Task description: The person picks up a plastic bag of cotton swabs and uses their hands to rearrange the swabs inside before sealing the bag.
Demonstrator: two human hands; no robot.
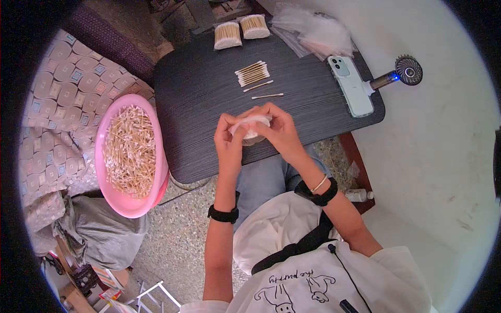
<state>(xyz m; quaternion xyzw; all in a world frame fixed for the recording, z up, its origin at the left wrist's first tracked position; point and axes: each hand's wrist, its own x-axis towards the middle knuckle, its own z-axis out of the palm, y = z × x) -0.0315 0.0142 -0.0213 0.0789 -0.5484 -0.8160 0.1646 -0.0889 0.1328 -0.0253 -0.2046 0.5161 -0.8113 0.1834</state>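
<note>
While the left hand (228, 134) and right hand (279, 129) grasp the plastic bag (252, 140) in their fingers, light pressure seems best. Squeezing could crumple it.

Pale phone (354, 91), small dark fan (408, 70)

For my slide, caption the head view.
Left hand and right hand pinch a plastic bag over a dark table, a row of cotton swabs beyond, a pink basin of loose swabs at left.
</note>
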